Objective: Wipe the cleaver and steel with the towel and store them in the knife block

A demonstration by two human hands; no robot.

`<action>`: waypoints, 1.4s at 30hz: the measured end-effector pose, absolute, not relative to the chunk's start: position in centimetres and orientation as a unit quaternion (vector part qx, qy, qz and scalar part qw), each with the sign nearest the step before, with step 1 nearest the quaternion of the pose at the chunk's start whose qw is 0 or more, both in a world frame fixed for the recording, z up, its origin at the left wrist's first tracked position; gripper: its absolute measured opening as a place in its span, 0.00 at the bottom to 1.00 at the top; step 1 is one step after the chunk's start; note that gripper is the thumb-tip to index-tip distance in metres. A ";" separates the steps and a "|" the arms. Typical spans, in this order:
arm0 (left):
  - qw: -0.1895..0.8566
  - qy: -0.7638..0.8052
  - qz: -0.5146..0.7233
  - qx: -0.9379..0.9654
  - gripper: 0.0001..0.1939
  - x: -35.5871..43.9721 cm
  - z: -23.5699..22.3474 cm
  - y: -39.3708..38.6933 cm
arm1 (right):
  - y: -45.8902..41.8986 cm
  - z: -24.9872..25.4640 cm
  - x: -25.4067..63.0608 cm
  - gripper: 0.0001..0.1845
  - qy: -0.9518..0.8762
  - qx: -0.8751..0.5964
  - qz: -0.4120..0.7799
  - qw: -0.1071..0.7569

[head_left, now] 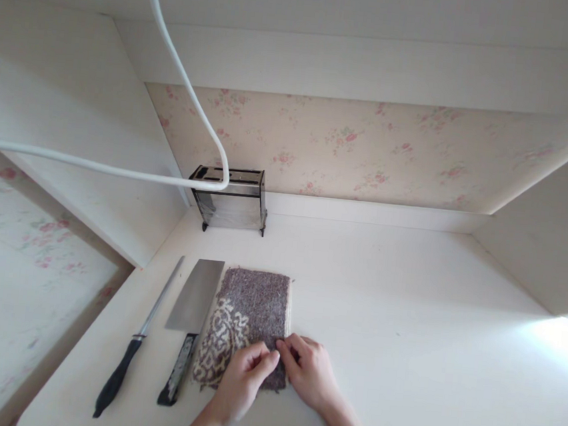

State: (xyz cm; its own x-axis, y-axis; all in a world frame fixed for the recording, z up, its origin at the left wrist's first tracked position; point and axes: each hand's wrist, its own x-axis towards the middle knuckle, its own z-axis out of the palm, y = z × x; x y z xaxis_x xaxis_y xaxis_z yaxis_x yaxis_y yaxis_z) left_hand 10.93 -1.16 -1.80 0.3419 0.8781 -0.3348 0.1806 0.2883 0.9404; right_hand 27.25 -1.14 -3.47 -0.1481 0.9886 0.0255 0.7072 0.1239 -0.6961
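Observation:
A folded grey-brown towel with a cream swirl pattern lies on the white counter. My left hand is over its lower part, thumb and fingers pinched together. At the towel's lower right edge is my right hand, its fingers curled closed and their tips close to my left thumb. Whatever the fingers pinch, if anything, is too small or hidden to make out. Just left of the towel rests a cleaver with a dark, worn handle. Further left lies a honing steel with a black handle.
A knife block with a black frame and clear sides stands at the back left. A white cable hangs down in front of it and bends off to the left. White panels and a floral-papered wall enclose the counter.

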 end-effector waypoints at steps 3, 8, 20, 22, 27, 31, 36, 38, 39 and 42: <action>0.629 0.499 0.280 0.526 0.23 10.9 -1.8 -1.1 | -1.1 -3.4 27.2 0.20 -0.705 -0.601 0.277 0.253; 0.633 0.496 0.278 0.526 0.23 10.8 -1.8 -1.2 | -1.1 -3.3 27.2 0.21 -0.704 -0.601 0.282 0.253; 0.651 0.486 0.258 0.523 0.22 10.5 -0.9 -1.2 | -1.1 -3.3 27.3 0.22 -0.687 -0.606 0.302 0.263; 0.651 0.477 0.263 0.528 0.20 9.3 0.2 -0.7 | -0.9 -3.1 27.6 0.23 -0.660 -0.606 0.347 0.277; 0.537 0.503 0.387 0.555 0.13 3.5 4.3 4.8 | 2.4 -2.2 28.2 0.18 -0.632 -0.587 0.334 0.380; 0.364 0.547 0.498 0.566 0.13 -1.3 6.9 13.1 | 8.7 0.0 27.2 0.21 -0.633 -0.538 0.336 0.443; 0.380 0.550 0.563 0.486 0.17 -4.3 8.4 22.0 | 16.8 4.4 23.8 0.31 -0.566 -0.515 0.451 0.459; 0.403 0.558 0.539 0.486 0.20 -4.5 8.6 23.7 | 18.8 5.5 22.7 0.37 -0.563 -0.511 0.474 0.444; 0.413 0.559 0.523 0.493 0.21 -4.6 8.6 24.2 | 19.6 5.8 22.3 0.40 -0.568 -0.507 0.483 0.433; 0.442 0.550 0.490 0.512 0.22 -4.5 8.3 25.0 | 21.2 5.6 21.7 0.48 -0.587 -0.499 0.487 0.412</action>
